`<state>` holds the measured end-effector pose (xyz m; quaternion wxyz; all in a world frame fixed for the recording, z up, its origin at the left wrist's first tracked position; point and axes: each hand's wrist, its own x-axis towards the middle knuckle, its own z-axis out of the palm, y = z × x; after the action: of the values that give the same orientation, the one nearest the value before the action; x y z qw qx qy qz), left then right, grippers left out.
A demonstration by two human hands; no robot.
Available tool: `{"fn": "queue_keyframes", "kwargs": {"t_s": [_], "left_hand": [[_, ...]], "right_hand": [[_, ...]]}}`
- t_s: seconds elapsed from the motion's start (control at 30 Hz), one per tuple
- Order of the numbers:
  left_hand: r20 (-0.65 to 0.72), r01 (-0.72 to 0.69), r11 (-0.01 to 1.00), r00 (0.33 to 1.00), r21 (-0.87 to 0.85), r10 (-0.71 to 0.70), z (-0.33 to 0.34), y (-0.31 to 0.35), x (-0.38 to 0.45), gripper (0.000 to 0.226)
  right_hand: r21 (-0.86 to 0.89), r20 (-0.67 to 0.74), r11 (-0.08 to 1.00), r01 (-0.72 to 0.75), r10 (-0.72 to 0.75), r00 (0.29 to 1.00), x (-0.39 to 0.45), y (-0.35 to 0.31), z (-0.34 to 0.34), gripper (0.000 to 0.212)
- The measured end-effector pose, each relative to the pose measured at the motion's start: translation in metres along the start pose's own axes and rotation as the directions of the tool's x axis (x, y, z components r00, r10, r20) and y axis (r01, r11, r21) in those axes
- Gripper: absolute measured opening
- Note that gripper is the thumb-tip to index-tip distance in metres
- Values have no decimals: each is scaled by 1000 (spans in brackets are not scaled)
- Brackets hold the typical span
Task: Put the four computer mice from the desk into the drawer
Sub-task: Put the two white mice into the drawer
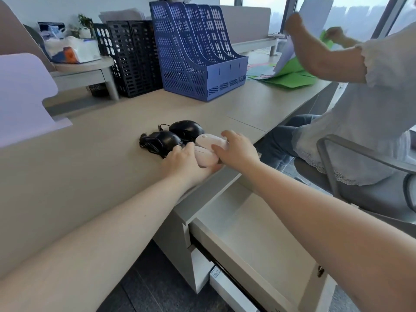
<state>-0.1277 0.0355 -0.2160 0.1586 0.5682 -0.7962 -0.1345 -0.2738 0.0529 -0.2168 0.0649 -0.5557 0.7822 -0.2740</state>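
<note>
Left grip cupped around the nearer pink mouse, fingers curled over its far side and palm under its near end at the desk edge. Right grip laid over the farther pink mouse, fingers draped across its right flank, thumb side hidden; closed on it by the look of things, though lift-off not shown. Both pink shells touching one another, resting at the very lip of the desk.

Likely light, hard and smooth, so a little slippery; best pinched across the waist, thumb on one flank and fingers on the other, rather than pressed from above. Rigid enough to take a firm squeeze, though a fall would probably scuff or crack one.

Just behind, two black mice side by side, the left one with its cable bunched beneath and beside it. Probably a touch heavier, and awkward: loose cord apt to trail and snag unless gathered along with the body.

Both forearms stretched forward and nearly parallel, wrists low, right arm passing over the open drawer, which sits pulled out below the desk edge with nothing visible inside. All four mice up on the desk, none stowed yet.
</note>
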Motion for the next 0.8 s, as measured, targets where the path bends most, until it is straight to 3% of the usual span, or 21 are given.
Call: {"fn": "queue_keyframes", "kwargs": {"t_s": [0.13,0.3,0.47,0.63,0.8], "left_hand": [[12,52,999,999,-9,-52,1,4,9,96],[-12,64,998,998,11,-63,3,2,14,101],[-42,39,999,998,6,-39,4,23,-9,107],[-115,-69,996,991,-62,61,24,52,-45,108],[-19,-161,984,987,-73,160,72,68,-81,109]], "right_hand": [[95,134,995,-13,0,991,17,-11,-1,61],[-32,263,999,6,2,965,27,-16,-22,70],[-125,217,992,20,8,976,7,3,-39,72],[2,92,994,-109,108,990,-32,58,-52,56],[-9,182,972,-235,233,955,-66,120,-36,53]]}}
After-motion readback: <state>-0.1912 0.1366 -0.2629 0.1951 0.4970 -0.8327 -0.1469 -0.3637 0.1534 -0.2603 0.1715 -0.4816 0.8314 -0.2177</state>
